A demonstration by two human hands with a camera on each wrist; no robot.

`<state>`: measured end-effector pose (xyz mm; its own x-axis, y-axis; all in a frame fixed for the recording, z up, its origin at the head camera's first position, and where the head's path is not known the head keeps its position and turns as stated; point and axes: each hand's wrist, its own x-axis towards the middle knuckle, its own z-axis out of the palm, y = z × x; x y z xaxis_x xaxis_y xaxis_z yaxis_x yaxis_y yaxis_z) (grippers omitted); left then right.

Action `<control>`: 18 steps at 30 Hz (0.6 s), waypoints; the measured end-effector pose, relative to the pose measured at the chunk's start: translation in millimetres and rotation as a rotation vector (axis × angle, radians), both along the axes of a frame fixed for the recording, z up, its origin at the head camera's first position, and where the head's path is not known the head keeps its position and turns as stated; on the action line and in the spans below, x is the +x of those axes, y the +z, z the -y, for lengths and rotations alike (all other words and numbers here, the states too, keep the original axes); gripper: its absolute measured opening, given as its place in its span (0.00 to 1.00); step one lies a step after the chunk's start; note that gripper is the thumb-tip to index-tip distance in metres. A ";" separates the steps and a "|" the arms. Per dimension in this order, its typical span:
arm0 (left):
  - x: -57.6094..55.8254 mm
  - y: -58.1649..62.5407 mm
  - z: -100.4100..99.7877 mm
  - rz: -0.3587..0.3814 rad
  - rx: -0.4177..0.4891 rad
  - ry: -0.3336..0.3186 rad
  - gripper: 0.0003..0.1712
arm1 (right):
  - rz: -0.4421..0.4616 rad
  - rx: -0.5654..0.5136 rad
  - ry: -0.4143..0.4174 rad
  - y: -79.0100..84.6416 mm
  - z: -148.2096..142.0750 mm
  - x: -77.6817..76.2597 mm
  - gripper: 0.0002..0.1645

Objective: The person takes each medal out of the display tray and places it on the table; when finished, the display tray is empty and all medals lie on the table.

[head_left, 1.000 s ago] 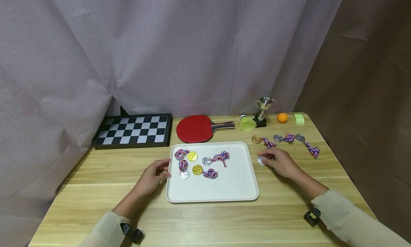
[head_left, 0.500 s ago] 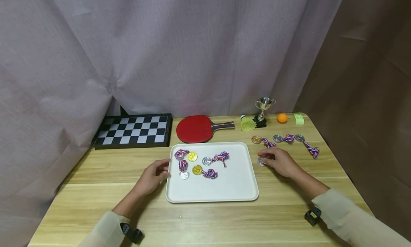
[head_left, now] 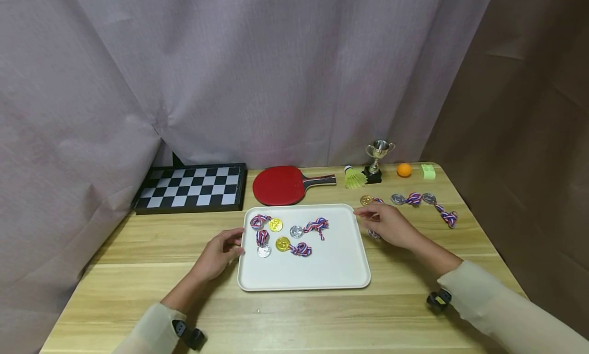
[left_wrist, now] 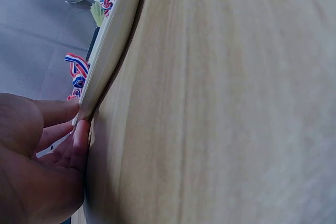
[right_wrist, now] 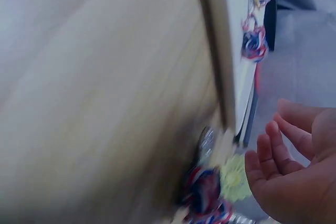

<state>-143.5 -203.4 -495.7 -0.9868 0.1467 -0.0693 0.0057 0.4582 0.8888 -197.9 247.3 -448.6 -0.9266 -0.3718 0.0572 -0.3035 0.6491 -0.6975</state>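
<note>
1. White and shallow, the tray (head_left: 340, 262) lay flat on the wooden surface (head_left: 313, 321) between the two hands.
2. At its left rim was the left hand (head_left: 216, 256); its fingers were gently bent, with a gap between them and the thumb, touching the rim without wrapping round it.
3. The right hand (head_left: 388, 225) hovered by the tray's upper right corner, fingers loosely curved, parted from the thumb and holding nothing.
4. Four ribboned medals lay in the tray's left and middle: a far gold medal (head_left: 275, 225), a near gold medal (head_left: 282, 243), a central silver medal (head_left: 296, 232) and a left silver medal (head_left: 264, 251).
5. Under the right hand, on the surface, a partly hidden silver medal (head_left: 374, 235) showed its edge.
6. Beyond that hand were a partly covered gold medal (head_left: 366, 200) and two more silver medals (head_left: 398, 199), ribbons attached.
7. Along the back stood or lay a chequered board (head_left: 190, 187), red paddle (head_left: 277, 185), yellow shuttlecock (head_left: 354, 178), trophy cup (head_left: 379, 150), orange ball (head_left: 404, 170) and pale green object (head_left: 428, 172).
</note>
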 end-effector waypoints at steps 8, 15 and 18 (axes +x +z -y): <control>-2.0 -2.1 0.3 0.011 0.019 -0.003 0.32 | 0.013 -0.034 0.128 2.7 51.1 -10.7 0.17; -2.0 -2.7 0.7 0.012 0.030 -0.004 0.31 | 0.036 -0.030 0.196 -3.8 96.9 -20.7 0.19; -2.2 -2.8 0.8 0.009 0.029 -0.004 0.31 | 0.075 -0.012 0.207 -9.1 111.9 -26.8 0.20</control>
<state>-145.7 -204.2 -498.4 -0.9855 0.1529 -0.0736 -0.0002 0.4322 0.9018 -224.7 135.4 -457.7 -0.8324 -0.5541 -0.0031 -0.3767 0.5699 -0.7303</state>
